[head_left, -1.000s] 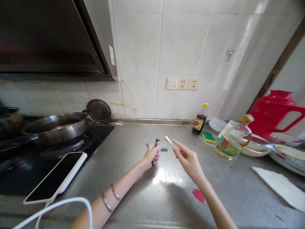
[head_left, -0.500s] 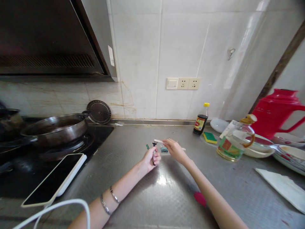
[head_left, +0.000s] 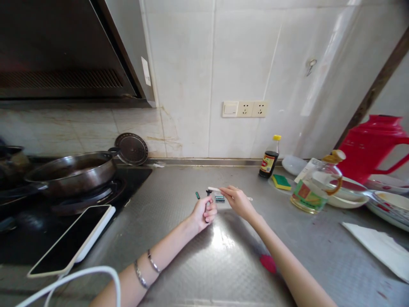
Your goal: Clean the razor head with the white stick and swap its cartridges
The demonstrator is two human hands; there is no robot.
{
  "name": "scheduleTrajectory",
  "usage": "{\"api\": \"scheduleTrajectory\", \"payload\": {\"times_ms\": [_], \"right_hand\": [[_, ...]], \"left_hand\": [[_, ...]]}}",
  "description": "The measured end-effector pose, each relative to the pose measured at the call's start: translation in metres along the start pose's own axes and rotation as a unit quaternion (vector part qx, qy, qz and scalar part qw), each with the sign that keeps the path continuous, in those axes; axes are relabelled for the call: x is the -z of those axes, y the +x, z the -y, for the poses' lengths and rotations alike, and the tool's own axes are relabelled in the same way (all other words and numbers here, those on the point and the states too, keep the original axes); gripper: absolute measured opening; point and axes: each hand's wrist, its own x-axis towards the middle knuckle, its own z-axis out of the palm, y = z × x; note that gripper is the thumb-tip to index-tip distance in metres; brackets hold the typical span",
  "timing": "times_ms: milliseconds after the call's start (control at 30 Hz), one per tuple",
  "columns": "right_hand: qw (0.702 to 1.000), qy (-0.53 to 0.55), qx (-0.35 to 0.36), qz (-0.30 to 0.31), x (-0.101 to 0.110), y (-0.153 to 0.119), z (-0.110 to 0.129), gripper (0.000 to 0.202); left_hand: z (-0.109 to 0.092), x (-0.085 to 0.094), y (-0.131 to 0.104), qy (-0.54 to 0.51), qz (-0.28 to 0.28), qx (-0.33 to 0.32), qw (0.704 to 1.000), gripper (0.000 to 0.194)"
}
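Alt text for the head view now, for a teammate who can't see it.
A person's left hand grips a slim black tool while the right hand holds a slim white stick near the tool's top, above a grey metal counter. Small green pieces lie nearby; a yellow-capped bottle of dark liquid stands farther right.

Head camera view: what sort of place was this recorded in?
A kitchen, probably a household one: a metal pan sits on a black cooktop, a range hood hangs above it, and a bottle of dark sauce stands on the metal counter.
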Motion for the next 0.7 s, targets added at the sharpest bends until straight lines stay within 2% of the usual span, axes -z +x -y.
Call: {"api": "scheduleTrajectory", "payload": {"times_ms": [100,233,400,533,700], "right_hand": [[1.000,0.015,-0.010,-0.017,-0.0008,-0.0001,-0.0017,0.033],[0.999,0.045,0.006,-0.008,-0.0020,0.0002,-0.0021,0.033],[0.999,0.019,-0.003,-0.030,-0.0028,-0.0003,-0.0018,0.033],[1.000,0.007,0.021,-0.016,-0.0019,0.0004,0.0044,0.032],[0.998,-0.042,0.004,-0.038,-0.0014,0.0010,0.0052,0.031]], "left_hand": [[0.0005,-0.0013,-0.0010,0.002,0.005,-0.001,1.000,0.026],[0.0021,-0.0016,-0.0005,0.004,0.008,-0.001,1.000,0.026],[0.0042,-0.0003,0.0014,0.006,0.006,-0.006,1.000,0.026],[0.0049,-0.0012,0.0010,0.014,0.006,-0.005,1.000,0.024],[0.0049,-0.0008,0.0013,0.024,0.002,-0.013,1.000,0.027]]}}
